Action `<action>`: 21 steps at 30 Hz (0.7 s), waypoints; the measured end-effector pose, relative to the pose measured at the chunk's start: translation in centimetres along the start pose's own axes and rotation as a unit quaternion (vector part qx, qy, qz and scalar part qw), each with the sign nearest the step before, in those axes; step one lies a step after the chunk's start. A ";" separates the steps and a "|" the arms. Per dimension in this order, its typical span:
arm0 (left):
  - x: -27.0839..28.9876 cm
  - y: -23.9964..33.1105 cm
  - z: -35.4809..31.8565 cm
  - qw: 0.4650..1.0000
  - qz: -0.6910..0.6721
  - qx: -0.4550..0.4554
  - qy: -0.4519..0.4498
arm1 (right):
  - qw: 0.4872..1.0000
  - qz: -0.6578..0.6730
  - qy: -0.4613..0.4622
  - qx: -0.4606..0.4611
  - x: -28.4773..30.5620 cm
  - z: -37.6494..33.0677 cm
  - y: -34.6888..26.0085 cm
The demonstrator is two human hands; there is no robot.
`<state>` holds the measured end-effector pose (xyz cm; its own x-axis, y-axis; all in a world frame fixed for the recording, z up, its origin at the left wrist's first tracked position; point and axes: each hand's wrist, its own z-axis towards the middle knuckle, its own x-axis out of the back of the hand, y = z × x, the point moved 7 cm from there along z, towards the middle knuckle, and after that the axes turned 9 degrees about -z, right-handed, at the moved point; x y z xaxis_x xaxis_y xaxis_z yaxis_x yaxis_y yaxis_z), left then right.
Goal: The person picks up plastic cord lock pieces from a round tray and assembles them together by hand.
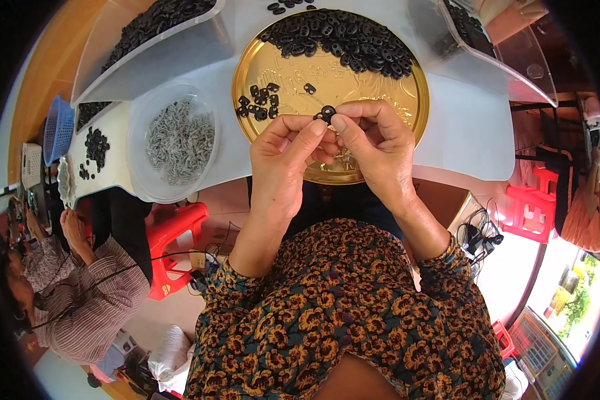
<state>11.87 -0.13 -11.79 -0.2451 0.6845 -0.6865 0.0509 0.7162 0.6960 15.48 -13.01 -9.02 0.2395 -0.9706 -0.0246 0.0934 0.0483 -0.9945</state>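
Note:
Both my hands meet over the near half of a round gold tray (353,87). Between their fingertips is a small black oval part with holes (328,113). My left hand (280,160) pinches its left side with thumb and forefinger; my right hand (379,147) pinches the right side the same way. A big heap of similar black parts (340,40) covers the tray's far side. Nearer my left hand lies a small group of black pieces (260,103), and one piece (310,88) rests alone just beyond my fingers.
Left of the tray stands a clear round tub (179,140) of small silvery metal pieces. Plastic bins hold black parts at far left (153,50) and far right (470,30). Loose black pieces (95,150) lie beyond the tub. Another person (103,293) sits at left near a red stool (177,247).

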 end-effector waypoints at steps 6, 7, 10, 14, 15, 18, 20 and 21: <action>0.0 -0.1 -0.1 1.000 -0.014 -0.014 0.004 | 1.000 0.022 0.006 -0.013 -0.1 0.1 0.0; 0.0 -0.1 -0.1 1.000 -0.007 -0.019 0.005 | 1.000 0.005 0.007 0.000 -0.1 0.1 -0.2; 0.0 0.0 -0.1 1.000 0.005 -0.019 0.008 | 0.997 -0.064 0.007 0.041 -0.1 0.2 -0.5; 0.2 -0.1 -0.1 1.000 0.014 -0.018 0.006 | 0.998 -0.067 0.001 0.015 0.0 0.4 -0.2; 0.2 0.0 -0.1 0.999 0.036 -0.025 -0.001 | 0.998 -0.067 0.001 0.015 0.2 0.5 -0.1; 0.1 0.3 -0.2 0.992 0.109 -0.049 -0.030 | 0.997 -0.002 -0.039 -0.061 0.6 0.9 1.1; -0.1 0.8 -0.4 0.983 0.159 -0.069 -0.056 | 0.982 0.123 -0.078 -0.123 0.1 0.8 1.7; -0.5 1.1 -0.6 0.983 0.143 -0.084 -0.078 | 0.982 0.122 -0.075 -0.120 0.2 0.7 1.3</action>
<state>11.50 0.24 -10.54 -0.0918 0.8763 -0.4729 -0.0677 0.4683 0.8810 16.30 -13.02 -10.28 0.3681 -0.8906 -0.2670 -0.2110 0.1996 -0.9569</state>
